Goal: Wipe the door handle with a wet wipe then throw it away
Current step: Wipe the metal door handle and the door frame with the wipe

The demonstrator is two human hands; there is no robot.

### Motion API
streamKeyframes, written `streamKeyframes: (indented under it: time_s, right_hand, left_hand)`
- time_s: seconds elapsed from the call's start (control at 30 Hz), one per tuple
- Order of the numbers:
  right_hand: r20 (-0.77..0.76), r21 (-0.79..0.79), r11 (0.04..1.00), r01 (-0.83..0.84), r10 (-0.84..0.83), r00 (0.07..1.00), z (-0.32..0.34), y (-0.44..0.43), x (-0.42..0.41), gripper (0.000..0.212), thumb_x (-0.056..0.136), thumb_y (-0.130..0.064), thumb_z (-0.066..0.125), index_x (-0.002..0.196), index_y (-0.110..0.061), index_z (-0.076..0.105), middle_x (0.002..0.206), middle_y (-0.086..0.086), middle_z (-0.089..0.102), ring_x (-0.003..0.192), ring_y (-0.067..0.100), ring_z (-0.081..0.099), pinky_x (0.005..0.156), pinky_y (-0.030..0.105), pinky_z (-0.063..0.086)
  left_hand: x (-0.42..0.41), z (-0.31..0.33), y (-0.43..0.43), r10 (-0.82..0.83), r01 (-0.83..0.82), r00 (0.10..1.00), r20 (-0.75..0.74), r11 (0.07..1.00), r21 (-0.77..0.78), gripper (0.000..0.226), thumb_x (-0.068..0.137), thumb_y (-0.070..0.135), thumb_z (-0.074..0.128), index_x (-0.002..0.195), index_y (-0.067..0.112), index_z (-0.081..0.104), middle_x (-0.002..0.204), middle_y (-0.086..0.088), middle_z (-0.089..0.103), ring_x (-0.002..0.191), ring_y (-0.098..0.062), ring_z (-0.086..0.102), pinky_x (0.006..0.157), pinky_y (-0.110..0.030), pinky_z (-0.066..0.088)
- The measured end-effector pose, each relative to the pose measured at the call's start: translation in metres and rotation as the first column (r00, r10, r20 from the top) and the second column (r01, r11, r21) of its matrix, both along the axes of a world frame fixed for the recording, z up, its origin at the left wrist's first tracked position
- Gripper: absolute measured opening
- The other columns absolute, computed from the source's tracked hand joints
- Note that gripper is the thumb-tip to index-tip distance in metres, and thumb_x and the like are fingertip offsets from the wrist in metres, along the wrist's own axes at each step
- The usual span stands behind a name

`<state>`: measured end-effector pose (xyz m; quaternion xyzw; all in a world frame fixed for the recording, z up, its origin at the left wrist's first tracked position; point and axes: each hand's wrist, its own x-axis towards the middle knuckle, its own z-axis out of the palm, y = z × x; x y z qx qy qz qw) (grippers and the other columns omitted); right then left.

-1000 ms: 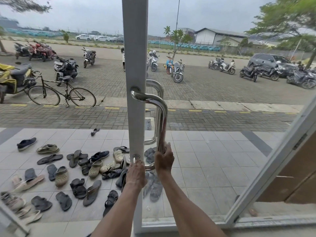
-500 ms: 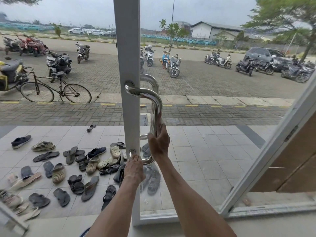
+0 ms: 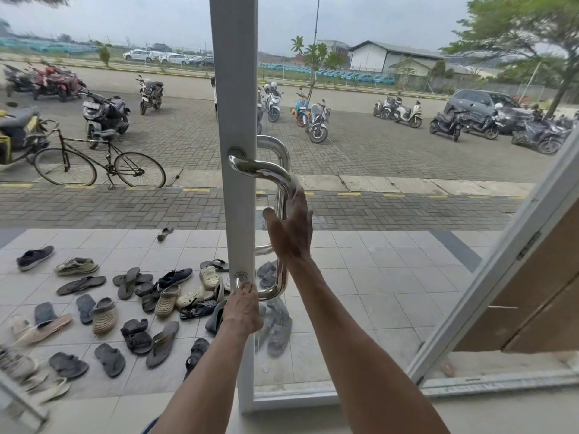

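A chrome D-shaped door handle (image 3: 261, 170) is fixed to the white stile (image 3: 233, 89) of a glass door, with a twin handle behind the glass. My right hand (image 3: 291, 236) lies along the upper part of the vertical bar, fingers reaching the top bend and thumb out to the left. A thin pale wet wipe (image 3: 296, 185) shows only as a whitish blur under the fingertips. My left hand (image 3: 242, 308) grips the handle's lower end by its bottom mount.
Through the glass, several sandals and shoes (image 3: 131, 308) lie scattered on the tiled porch. A bicycle (image 3: 100, 164) and parked motorbikes (image 3: 316, 120) stand on the paving beyond. A slanted white frame (image 3: 501, 252) and a brown panel (image 3: 548, 292) are at the right.
My right hand has slid up the vertical bar from near the bottom bend to just under the top bend. My left hand has stayed at the lower mount.
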<state>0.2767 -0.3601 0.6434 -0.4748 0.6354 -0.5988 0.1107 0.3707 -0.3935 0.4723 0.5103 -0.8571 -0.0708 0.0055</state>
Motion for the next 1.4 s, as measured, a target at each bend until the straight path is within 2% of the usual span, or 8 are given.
streamKeyframes:
  time_s: [0.1, 0.27, 0.5, 0.63, 0.77, 0.97, 1.27, 1.4]
  right_hand:
    - [-0.099, 0.172, 0.983, 0.060, -0.043, 0.994, -0.022, 0.002, 0.000, 0.089, 0.073, -0.042, 0.060, 0.151, -0.016, 0.024, 0.152, 0.003, 0.046, 0.141, 0.021, 0.040, 0.123, 0.053, 0.006]
    - [0.016, 0.389, 0.921, -0.020, 0.015, 1.000, -0.097, 0.020, 0.001, 0.079, 0.063, -0.053, 0.059, 0.135, -0.032, 0.032, 0.117, 0.002, 0.063, 0.106, 0.031, 0.062, 0.097, 0.053, 0.048]
    - [-0.272, 0.033, 0.999, -0.005, 0.013, 0.962, -0.006, 0.002, -0.003, 0.106, 0.076, -0.045, 0.062, 0.158, -0.011, 0.006, 0.165, 0.011, 0.014, 0.152, 0.025, 0.015, 0.122, 0.053, 0.017]
    - [-0.763, -0.051, 0.981, 0.187, -0.159, 0.627, 0.004, 0.000, -0.019, 0.109, 0.083, -0.052, 0.060, 0.158, -0.003, -0.003, 0.166, 0.013, -0.010, 0.154, 0.025, -0.007, 0.123, 0.054, 0.003]
    - [-0.925, -0.050, 0.942, 0.331, -0.169, 0.341, -0.042, 0.014, -0.052, 0.097, 0.091, -0.054, 0.056, 0.158, -0.003, 0.006, 0.167, 0.013, -0.005, 0.154, 0.025, -0.003, 0.122, 0.057, 0.007]
    - [-0.995, 0.003, 0.954, 0.299, -0.028, 0.099, -0.105, 0.033, -0.085, 0.089, 0.096, -0.055, 0.053, 0.159, -0.011, 0.008, 0.168, 0.005, -0.003, 0.154, 0.022, 0.002, 0.123, 0.055, 0.006]
    - [-0.978, -0.196, 0.932, 0.305, -0.163, -0.130, -0.032, 0.004, -0.055, 0.084, 0.100, -0.057, 0.032, 0.158, -0.003, 0.004, 0.167, 0.011, -0.007, 0.154, 0.026, -0.006, 0.123, 0.052, -0.001]
    - [-0.946, -0.040, 0.922, 0.385, 0.089, -0.312, -0.105, 0.014, -0.052, 0.079, 0.100, -0.049, 0.038, 0.156, 0.000, 0.014, 0.165, 0.021, 0.000, 0.152, 0.036, -0.011, 0.119, 0.057, -0.015]
  left_hand:
    - [0.001, 0.000, 0.001, -0.010, 0.010, 1.000, 0.002, 1.000, 0.010, 0.078, 0.088, 0.019, 0.059, 0.152, 0.002, 0.018, 0.159, -0.012, 0.023, 0.146, -0.026, 0.028, 0.122, -0.035, 0.021]
    - [0.001, 0.000, 0.001, -0.010, 0.010, 1.000, -0.017, 1.000, 0.022, 0.083, 0.089, 0.017, 0.058, 0.156, 0.002, 0.010, 0.163, -0.010, 0.017, 0.150, -0.025, 0.020, 0.124, -0.036, 0.016]
    - [0.002, 0.001, 0.002, -0.018, 0.018, 1.000, 0.021, 1.000, 0.026, 0.083, 0.088, 0.018, 0.058, 0.156, 0.003, 0.011, 0.164, -0.011, 0.014, 0.151, -0.025, 0.016, 0.124, -0.038, 0.016]
    - [0.003, 0.000, 0.004, -0.018, 0.017, 0.999, 0.035, 0.999, 0.028, 0.084, 0.089, 0.017, 0.057, 0.156, 0.003, 0.008, 0.165, -0.011, 0.011, 0.152, -0.025, 0.012, 0.124, -0.038, 0.013]
    - [0.004, -0.001, 0.002, -0.020, 0.019, 0.999, 0.032, 0.999, 0.036, 0.084, 0.089, 0.013, 0.056, 0.156, 0.004, 0.007, 0.165, -0.010, 0.010, 0.152, -0.025, 0.013, 0.124, -0.039, 0.014]
    - [0.000, -0.002, 0.004, -0.004, 0.003, 1.000, 0.026, 1.000, 0.027, 0.087, 0.088, 0.018, 0.059, 0.156, 0.003, 0.007, 0.164, -0.011, 0.012, 0.152, -0.025, 0.013, 0.125, -0.037, 0.012]
    - [-0.001, -0.002, 0.001, -0.018, 0.018, 0.998, 0.062, 1.000, 0.002, 0.085, 0.085, 0.019, 0.060, 0.154, 0.001, 0.013, 0.161, -0.012, 0.020, 0.150, -0.026, 0.019, 0.124, -0.035, 0.016]
    - [0.003, -0.003, 0.000, -0.034, 0.034, 0.998, 0.052, 0.999, 0.015, 0.085, 0.085, 0.017, 0.059, 0.154, 0.002, 0.012, 0.161, -0.012, 0.019, 0.150, -0.026, 0.020, 0.124, -0.036, 0.016]
